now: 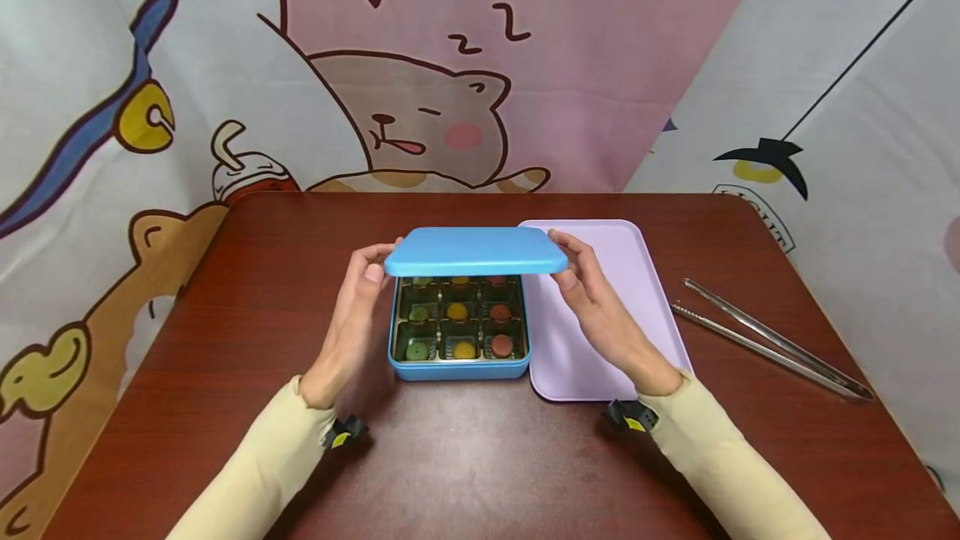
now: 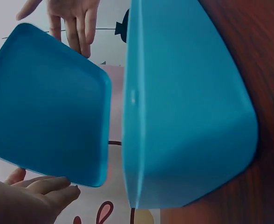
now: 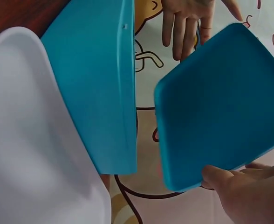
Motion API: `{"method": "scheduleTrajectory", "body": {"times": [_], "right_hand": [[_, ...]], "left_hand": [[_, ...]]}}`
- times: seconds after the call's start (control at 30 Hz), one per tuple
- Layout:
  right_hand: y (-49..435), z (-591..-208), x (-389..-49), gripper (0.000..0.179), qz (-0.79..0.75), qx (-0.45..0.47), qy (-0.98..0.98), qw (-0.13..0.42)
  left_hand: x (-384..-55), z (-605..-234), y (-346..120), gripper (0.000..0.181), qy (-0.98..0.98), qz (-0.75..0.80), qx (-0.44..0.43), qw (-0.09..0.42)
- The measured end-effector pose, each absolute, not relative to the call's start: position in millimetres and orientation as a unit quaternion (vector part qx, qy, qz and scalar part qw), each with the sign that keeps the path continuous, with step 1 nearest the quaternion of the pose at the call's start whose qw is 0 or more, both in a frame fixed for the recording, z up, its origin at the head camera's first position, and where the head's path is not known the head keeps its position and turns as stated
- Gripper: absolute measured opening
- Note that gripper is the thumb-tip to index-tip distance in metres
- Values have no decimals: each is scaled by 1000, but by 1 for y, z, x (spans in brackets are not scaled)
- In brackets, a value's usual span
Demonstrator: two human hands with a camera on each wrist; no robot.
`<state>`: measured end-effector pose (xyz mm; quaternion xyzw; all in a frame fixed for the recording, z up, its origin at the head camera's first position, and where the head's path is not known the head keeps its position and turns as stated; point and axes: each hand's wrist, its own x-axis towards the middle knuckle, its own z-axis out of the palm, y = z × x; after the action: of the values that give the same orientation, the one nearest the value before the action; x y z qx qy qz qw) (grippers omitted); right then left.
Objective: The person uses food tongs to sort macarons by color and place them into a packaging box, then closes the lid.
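Note:
A blue box [image 1: 459, 370] stands on the table, with a gold compartment insert [image 1: 439, 330] inside. Small round sweets that look like macarons lie in the compartments: green ones [image 1: 417, 350] on the left, yellow ones [image 1: 464, 349] in the middle, pink ones [image 1: 502, 346] on the right. Above the box's far part, the blue lid [image 1: 476, 252] is raised and apart from it, hiding the back row partly. My left hand [image 1: 351, 307] holds the lid's left edge, and my right hand [image 1: 600, 302] its right edge. Both wrist views show the lid's hollow underside [image 2: 48, 107].
Right of the box lies a lilac tray [image 1: 555, 373], partly behind my right hand. Metal tongs [image 1: 772, 344] rest farther right, their tips close to the tray's edge. A cartoon-printed cloth [image 1: 585, 65] hangs behind the brown table [image 1: 480, 473].

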<state>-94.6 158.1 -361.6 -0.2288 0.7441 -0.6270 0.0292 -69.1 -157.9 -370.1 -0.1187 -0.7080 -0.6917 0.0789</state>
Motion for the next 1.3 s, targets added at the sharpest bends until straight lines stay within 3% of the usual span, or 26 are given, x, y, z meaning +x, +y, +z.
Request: {"method": "scheduleTrajectory", "body": {"times": [0.2, 0.4, 0.7, 0.87, 1.3], "right_hand": [[161, -365, -93, 91, -585, -244, 771, 55], [166, -368, -91, 96, -548, -265, 788, 88], [168, -372, -92, 108, -454, -295, 833, 111], [165, -373, -91, 110, -405, -281, 862, 116], [159, -382, -92, 112, -364, -281, 877, 137]], "left_hand": [[-66, -376, -165, 45, -727, -676, -107, 52], [-63, -379, -178, 76, -777, -620, -106, 1], [-65, -379, -192, 106, -852, -507, -123, -41], [-65, -383, -193, 111, -875, -463, -125, -71], [-62, -393, -192, 122, -904, -394, -140, -89]]}}
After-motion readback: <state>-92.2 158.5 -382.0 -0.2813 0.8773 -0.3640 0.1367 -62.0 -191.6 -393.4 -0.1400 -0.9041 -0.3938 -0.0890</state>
